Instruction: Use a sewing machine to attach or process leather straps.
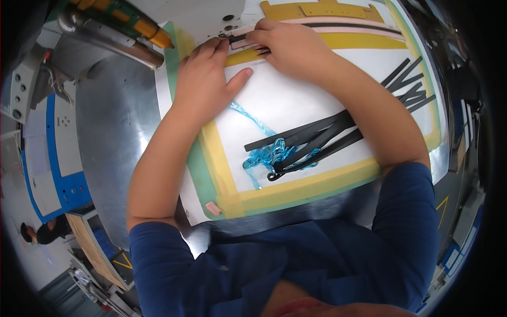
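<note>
My left hand (206, 82) lies at the board's far left corner, its fingertips by the left end of a pink strip and its thumb spread away. My right hand (296, 50) bends over the same end, thumb and fingers closed on a narrow black strip (238, 38) that lies along the pink strip (369, 25). Two dark pointed tips (263, 51), like those of tweezers, poke out under my right palm; the rest is hidden. Several loose black strips (317, 134) lie nearer me on the white sheet (296, 95), beside crumpled blue film (272, 154).
Yellow and green tape (296, 191) borders the white board on a metal table (116, 132). A brown plate (338, 10) lies at the far edge. A machine arm with a brass-coloured tip (158, 38) stands at upper left. A person (46, 231) is far off at left.
</note>
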Demonstrator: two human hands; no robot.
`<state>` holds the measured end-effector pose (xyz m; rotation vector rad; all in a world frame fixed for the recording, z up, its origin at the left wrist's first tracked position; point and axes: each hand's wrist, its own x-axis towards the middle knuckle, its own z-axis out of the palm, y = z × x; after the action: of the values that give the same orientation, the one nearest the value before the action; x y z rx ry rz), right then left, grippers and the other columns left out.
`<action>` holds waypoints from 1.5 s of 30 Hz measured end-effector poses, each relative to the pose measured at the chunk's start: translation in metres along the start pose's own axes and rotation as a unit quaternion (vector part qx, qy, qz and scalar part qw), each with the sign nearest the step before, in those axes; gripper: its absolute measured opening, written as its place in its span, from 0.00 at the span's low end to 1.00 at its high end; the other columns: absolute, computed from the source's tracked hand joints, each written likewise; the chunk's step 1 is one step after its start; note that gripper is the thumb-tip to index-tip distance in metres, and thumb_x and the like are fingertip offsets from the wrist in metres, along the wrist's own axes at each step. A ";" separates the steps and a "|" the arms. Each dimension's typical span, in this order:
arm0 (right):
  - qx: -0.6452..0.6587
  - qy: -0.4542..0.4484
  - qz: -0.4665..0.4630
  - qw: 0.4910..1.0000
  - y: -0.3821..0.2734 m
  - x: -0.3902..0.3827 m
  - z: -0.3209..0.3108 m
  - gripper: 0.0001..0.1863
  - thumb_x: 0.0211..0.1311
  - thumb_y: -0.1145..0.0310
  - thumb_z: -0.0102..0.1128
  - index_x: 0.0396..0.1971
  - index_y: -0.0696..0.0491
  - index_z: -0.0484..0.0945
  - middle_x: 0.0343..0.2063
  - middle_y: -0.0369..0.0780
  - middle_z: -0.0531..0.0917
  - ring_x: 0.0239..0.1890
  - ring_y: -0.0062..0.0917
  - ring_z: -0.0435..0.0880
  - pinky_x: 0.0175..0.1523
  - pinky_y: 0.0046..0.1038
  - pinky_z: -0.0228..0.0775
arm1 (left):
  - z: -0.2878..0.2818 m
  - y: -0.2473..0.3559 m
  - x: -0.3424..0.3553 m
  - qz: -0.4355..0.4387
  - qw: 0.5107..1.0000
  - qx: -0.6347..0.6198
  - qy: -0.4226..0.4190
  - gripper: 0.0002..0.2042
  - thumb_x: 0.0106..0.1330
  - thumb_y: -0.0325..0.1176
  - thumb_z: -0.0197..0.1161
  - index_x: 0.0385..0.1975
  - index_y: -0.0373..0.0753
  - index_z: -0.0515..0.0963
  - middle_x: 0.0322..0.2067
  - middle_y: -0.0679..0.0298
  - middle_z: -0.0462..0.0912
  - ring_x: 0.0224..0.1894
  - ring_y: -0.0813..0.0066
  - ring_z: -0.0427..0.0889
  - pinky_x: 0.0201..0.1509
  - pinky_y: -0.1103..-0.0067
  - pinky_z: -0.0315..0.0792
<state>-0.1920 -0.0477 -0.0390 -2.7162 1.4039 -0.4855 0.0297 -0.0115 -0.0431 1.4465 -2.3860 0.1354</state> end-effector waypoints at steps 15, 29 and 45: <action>-0.031 -0.016 -0.024 0.999 -0.008 0.004 -0.009 0.20 0.63 0.70 0.64 0.57 0.47 0.83 0.50 0.39 0.83 0.50 0.37 0.87 0.54 0.39 0.81 | -0.006 0.001 -0.006 -0.027 0.999 -0.018 -0.016 0.33 0.67 0.51 0.67 0.63 0.30 0.77 0.60 0.52 0.79 0.64 0.55 0.77 0.68 0.61 0.70; -0.015 0.004 -0.010 1.000 -0.009 0.001 -0.008 0.21 0.63 0.72 0.64 0.57 0.47 0.84 0.49 0.40 0.83 0.51 0.38 0.86 0.55 0.39 0.80 | -0.009 0.005 -0.004 -0.041 0.998 -0.026 -0.039 0.34 0.67 0.50 0.66 0.65 0.28 0.75 0.62 0.48 0.78 0.66 0.54 0.76 0.71 0.63 0.68; -0.019 0.003 -0.005 1.000 -0.013 0.002 -0.008 0.19 0.65 0.70 0.63 0.56 0.45 0.84 0.48 0.40 0.83 0.50 0.38 0.86 0.55 0.39 0.81 | -0.004 0.002 -0.006 -0.038 0.999 -0.021 -0.013 0.33 0.68 0.53 0.65 0.64 0.30 0.77 0.62 0.51 0.79 0.65 0.55 0.77 0.70 0.62 0.68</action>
<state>-0.1835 -0.0407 -0.0283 -2.7552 1.4150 -0.4745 0.0316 -0.0047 -0.0411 1.5264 -2.3370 0.0483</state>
